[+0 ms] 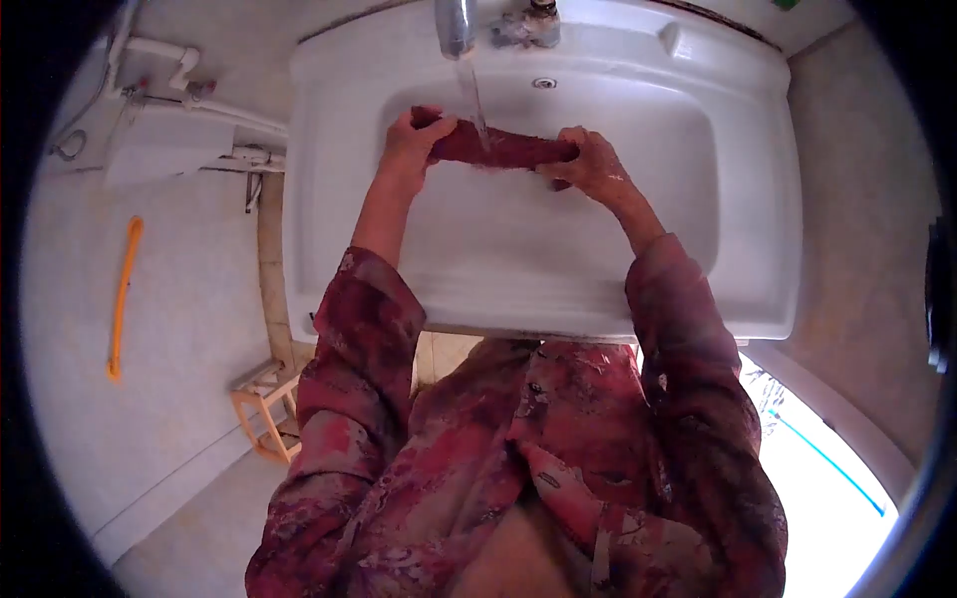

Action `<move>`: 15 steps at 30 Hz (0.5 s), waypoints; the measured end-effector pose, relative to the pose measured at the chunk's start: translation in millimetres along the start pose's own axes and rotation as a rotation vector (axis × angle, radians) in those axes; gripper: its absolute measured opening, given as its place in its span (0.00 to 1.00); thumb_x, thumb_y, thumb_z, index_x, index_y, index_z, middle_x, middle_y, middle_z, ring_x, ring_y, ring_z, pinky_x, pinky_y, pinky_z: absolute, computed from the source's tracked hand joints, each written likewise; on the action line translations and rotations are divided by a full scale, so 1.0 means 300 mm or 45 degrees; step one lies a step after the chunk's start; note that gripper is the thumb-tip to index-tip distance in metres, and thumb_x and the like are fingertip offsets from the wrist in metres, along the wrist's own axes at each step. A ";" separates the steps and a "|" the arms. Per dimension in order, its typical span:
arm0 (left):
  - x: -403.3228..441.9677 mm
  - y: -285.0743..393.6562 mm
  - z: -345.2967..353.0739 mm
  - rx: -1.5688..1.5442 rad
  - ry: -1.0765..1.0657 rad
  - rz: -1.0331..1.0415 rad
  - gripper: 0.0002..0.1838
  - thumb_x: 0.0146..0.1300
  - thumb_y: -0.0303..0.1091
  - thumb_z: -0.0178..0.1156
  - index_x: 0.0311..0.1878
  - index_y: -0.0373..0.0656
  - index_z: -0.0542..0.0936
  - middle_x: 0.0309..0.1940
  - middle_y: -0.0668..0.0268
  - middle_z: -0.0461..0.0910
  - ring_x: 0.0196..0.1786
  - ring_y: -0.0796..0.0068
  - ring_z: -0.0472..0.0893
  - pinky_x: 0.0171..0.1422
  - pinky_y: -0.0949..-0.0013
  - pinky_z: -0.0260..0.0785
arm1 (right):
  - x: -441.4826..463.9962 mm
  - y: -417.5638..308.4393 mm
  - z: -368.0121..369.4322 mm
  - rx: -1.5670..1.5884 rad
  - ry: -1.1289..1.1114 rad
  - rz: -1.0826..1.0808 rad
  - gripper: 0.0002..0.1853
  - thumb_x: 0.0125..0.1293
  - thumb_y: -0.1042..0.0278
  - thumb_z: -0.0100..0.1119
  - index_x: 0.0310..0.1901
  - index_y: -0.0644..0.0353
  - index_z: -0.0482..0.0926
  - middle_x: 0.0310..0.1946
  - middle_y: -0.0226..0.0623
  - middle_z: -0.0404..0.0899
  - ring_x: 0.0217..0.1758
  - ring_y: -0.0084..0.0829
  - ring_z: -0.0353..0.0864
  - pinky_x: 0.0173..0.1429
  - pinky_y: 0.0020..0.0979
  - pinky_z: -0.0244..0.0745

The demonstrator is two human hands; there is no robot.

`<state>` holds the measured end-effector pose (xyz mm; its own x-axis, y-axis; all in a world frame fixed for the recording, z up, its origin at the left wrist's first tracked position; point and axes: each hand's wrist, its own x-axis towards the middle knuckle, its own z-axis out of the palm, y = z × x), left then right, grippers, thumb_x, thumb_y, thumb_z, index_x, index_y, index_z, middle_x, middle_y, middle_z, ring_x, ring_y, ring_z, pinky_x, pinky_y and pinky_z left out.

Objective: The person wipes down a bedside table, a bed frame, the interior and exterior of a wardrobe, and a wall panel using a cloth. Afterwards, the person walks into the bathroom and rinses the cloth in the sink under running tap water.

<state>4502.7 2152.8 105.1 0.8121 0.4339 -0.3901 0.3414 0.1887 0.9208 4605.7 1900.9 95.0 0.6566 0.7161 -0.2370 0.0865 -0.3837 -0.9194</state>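
A dark red cloth (508, 149) is stretched sideways over the basin of the white sink (558, 239). My left hand (411, 145) grips its left end, thumb on top. Its right end is pinched in my right hand (595, 167), with a bit of cloth hanging below the fingers. From the metal tap (456, 30) above, a stream of water (471, 95) falls onto the middle of the cloth.
A corroded tap fitting (528, 28) sits on the sink's back ledge, above the overflow hole (543, 84). White pipes (189, 95) run along the left wall, where a yellow grab bar (126, 299) is fixed. A wooden stool (269, 404) stands at lower left.
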 end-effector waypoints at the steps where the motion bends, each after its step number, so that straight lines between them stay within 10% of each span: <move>1: 0.000 -0.018 -0.005 0.099 0.114 0.025 0.13 0.62 0.37 0.61 0.48 0.42 0.76 0.38 0.67 0.78 0.41 0.75 0.79 0.39 0.69 0.71 | 0.014 0.024 0.006 -0.300 0.171 -0.214 0.15 0.52 0.64 0.70 0.36 0.64 0.79 0.32 0.37 0.80 0.35 0.27 0.77 0.42 0.33 0.73; 6: -0.037 -0.154 0.100 0.082 0.516 -0.156 0.17 0.66 0.45 0.58 0.50 0.43 0.75 0.43 0.66 0.78 0.40 0.72 0.80 0.39 0.67 0.71 | 0.085 -0.043 0.147 -0.172 0.588 -0.424 0.15 0.52 0.65 0.70 0.32 0.66 0.75 0.30 0.39 0.78 0.35 0.31 0.78 0.42 0.36 0.74; 8: -0.089 -0.213 0.145 -0.645 0.134 -0.610 0.23 0.69 0.55 0.51 0.51 0.44 0.74 0.47 0.64 0.77 0.42 0.69 0.81 0.42 0.63 0.74 | 0.055 -0.150 0.252 0.554 0.683 0.039 0.13 0.48 0.69 0.69 0.29 0.65 0.75 0.27 0.45 0.75 0.33 0.45 0.74 0.42 0.43 0.70; 11: -0.169 -0.205 0.208 -0.667 -0.483 -0.004 0.28 0.71 0.62 0.42 0.53 0.46 0.73 0.50 0.64 0.77 0.49 0.66 0.79 0.50 0.58 0.74 | -0.022 -0.196 0.430 0.124 0.885 -0.445 0.14 0.54 0.64 0.65 0.36 0.62 0.73 0.27 0.43 0.76 0.34 0.43 0.77 0.42 0.41 0.72; 14: -0.103 -0.306 0.120 -1.237 -0.828 -0.093 0.26 0.73 0.59 0.42 0.54 0.46 0.72 0.52 0.64 0.76 0.53 0.66 0.78 0.54 0.58 0.74 | -0.059 -0.201 0.485 -0.070 1.003 -0.686 0.16 0.54 0.65 0.66 0.39 0.61 0.71 0.24 0.42 0.75 0.32 0.48 0.76 0.41 0.46 0.70; 15: -0.262 -0.185 0.192 -0.673 -0.117 0.056 0.21 0.74 0.54 0.44 0.55 0.48 0.73 0.53 0.64 0.77 0.52 0.67 0.78 0.55 0.61 0.74 | -0.069 -0.205 0.485 -0.123 0.931 -0.648 0.18 0.54 0.62 0.67 0.41 0.59 0.71 0.24 0.41 0.75 0.32 0.48 0.77 0.42 0.46 0.71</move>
<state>4447.3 2057.5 84.9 0.8664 0.3768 -0.3276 0.0411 0.6000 0.7989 4477.8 1994.7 110.8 0.8322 0.2749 0.4816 0.5384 -0.1924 -0.8205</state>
